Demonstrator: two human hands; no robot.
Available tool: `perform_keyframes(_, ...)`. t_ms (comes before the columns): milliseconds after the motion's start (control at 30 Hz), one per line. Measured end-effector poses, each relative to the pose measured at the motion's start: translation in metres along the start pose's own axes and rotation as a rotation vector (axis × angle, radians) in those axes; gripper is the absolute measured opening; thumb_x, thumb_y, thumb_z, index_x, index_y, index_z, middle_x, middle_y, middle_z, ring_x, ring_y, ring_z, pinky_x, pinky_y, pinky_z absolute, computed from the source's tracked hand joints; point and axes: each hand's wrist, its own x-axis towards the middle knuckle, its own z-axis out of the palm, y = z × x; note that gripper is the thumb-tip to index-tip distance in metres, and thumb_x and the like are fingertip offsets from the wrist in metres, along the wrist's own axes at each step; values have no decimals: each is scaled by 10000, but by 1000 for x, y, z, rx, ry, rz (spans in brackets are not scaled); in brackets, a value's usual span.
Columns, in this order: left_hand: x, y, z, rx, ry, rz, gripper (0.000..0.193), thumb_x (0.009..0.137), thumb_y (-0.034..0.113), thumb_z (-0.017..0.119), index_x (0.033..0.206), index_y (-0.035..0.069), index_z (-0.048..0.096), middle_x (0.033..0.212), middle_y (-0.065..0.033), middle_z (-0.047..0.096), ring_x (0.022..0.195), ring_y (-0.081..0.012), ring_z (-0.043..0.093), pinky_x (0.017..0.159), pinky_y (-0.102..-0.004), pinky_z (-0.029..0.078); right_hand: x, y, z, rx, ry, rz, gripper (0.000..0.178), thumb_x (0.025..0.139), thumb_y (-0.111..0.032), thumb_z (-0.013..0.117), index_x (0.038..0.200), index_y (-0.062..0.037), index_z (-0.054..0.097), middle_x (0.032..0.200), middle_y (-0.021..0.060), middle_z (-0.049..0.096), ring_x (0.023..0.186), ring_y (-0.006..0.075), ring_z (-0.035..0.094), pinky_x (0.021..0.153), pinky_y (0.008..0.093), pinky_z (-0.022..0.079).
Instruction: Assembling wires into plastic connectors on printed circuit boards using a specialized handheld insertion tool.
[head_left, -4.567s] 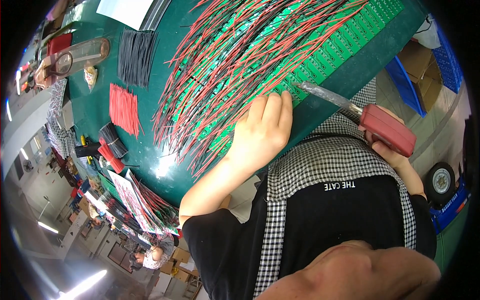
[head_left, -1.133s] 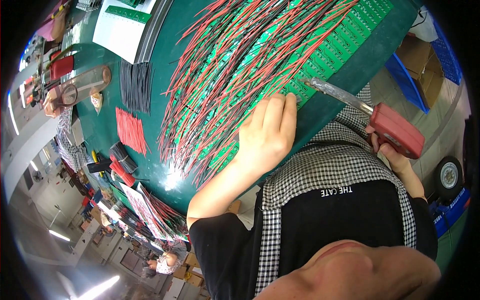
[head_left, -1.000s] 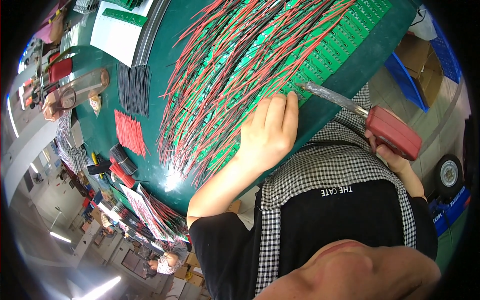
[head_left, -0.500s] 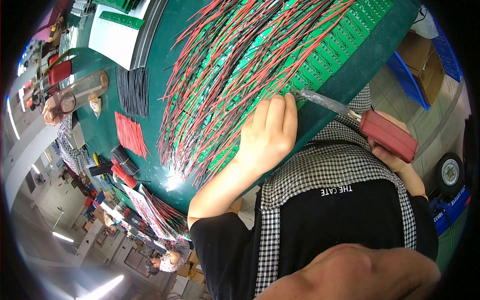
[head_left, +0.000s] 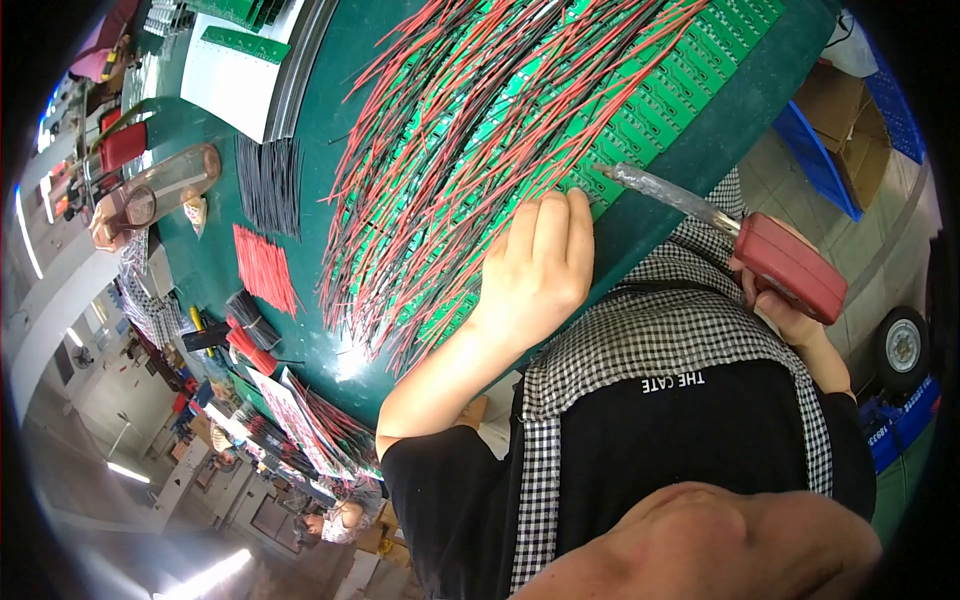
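Note:
My right hand (head_left: 786, 312) grips the red handle of a soldering gun (head_left: 790, 268). Its silvery, wrapped-looking barrel points left, and the tip sits over the near edge of green circuit boards (head_left: 690, 105), just right of my left fingertips. My left hand (head_left: 540, 258) rests on that edge, fingers bent and close together; whatever the fingertips pinch is hidden beneath them. Red and black wires (head_left: 470, 130) lie in long rows across the boards, running out from under and beyond my left hand.
Left on the green table (head_left: 330, 60) lie cut black wires (head_left: 270, 185) and cut red wires (head_left: 264, 268). A clear brownish bottle (head_left: 175, 185) lies past them. A white sheet (head_left: 235, 85) carries a green board strip. On the floor at right stands a blue crate (head_left: 822, 160) beside cardboard.
The soldering gun has shifted slightly right, and its tip has drawn up and away from my left fingertips. My left hand has hardly moved.

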Motion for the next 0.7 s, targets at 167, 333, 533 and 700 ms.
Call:
perform_keyframes(167, -9, 1, -1, 44, -18, -25, 284, 632, 60, 538, 893, -49, 565, 776, -104, 515, 653, -176, 524, 528, -228, 462, 14, 4, 0, -514, -120, -359, 640, 674, -242, 695, 1172, 73, 444, 966, 132, 615, 772, 214, 616, 681, 291, 468)
perform_keyframes(333, -1, 1, 0, -3, 7, -2, 283, 636, 62, 535, 894, -49, 564, 781, -105, 517, 651, -176, 523, 528, -228, 461, 4, -6, 0, -491, -72, -281, 589, 668, -237, 690, 1133, 61, 485, 1021, 164, 597, 877, 288, 609, 751, 332, 472)
perform_keyframes(533, -9, 0, -1, 43, -43, -27, 289, 638, 65, 535, 901, -55, 556, 782, -107, 515, 654, -178, 522, 528, -227, 460, 14, 8, 2, -410, -114, -300, 596, 672, -220, 689, 1144, 71, 471, 982, 144, 611, 805, 235, 619, 699, 302, 473)
perform_keyframes(700, -2, 0, -2, 50, -29, 9, 288, 639, 69, 535, 897, -57, 556, 786, -109, 516, 656, -179, 523, 530, -228, 462, -3, 1, 1, -28, 21, 31, 687, 674, -223, 704, 1208, 78, 393, 948, 121, 611, 708, 107, 557, 634, 210, 439)
